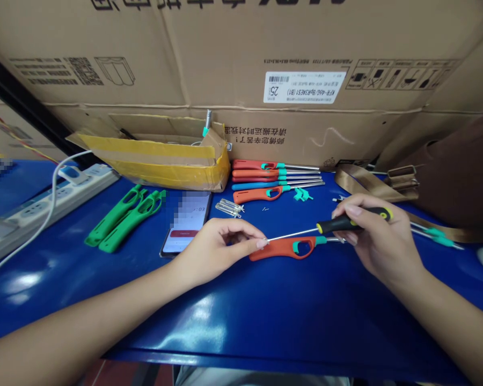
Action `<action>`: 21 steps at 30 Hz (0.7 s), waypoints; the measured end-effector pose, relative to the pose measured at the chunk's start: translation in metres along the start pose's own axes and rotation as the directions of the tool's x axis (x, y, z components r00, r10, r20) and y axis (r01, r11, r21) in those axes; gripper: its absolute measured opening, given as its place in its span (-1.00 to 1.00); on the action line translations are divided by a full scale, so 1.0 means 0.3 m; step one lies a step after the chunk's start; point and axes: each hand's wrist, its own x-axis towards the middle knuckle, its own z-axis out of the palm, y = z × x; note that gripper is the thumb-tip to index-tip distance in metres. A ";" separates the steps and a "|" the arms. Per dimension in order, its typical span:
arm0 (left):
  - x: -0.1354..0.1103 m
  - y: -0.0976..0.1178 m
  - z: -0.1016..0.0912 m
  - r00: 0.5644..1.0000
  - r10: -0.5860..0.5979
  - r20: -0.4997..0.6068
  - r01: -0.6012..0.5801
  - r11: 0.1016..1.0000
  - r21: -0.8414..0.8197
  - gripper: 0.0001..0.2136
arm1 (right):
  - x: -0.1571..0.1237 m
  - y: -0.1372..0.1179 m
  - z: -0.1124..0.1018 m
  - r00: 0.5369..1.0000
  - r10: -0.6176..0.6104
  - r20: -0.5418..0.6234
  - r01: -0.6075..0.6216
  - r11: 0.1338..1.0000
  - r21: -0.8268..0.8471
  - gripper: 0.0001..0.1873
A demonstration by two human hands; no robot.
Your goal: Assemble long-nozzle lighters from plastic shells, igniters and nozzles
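An orange long-nosed lighter with a teal trigger lies on the blue table between my hands. My right hand is closed round a screwdriver with a black and yellow handle, whose thin shaft points left. My left hand pinches its fingers together at the tip of that shaft, just over the lighter's left end. Whatever sits between those fingertips is too small to make out.
Finished orange and blue lighters lie in a row at the back. Green lighter shells and a phone lie on the left, beside a taped carton and a power strip. A clear packet, a tan strap and large cartons are behind.
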 end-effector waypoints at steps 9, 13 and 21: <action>-0.008 0.007 0.002 0.996 0.086 0.003 -0.086 0.985 0.148 -0.88 | 0.000 0.000 0.001 1.000 0.014 0.004 -0.014 1.000 -0.018 -0.80; -0.011 0.002 -0.002 0.977 0.211 0.003 -0.205 0.941 0.270 -0.91 | -0.001 0.006 -0.008 0.999 0.019 0.027 -0.017 0.996 -0.083 -0.79; -0.020 -0.020 0.001 0.908 0.415 0.049 -0.397 0.820 0.412 -0.90 | 0.004 -0.005 -0.003 0.990 0.092 0.112 -0.076 0.988 -0.135 -0.73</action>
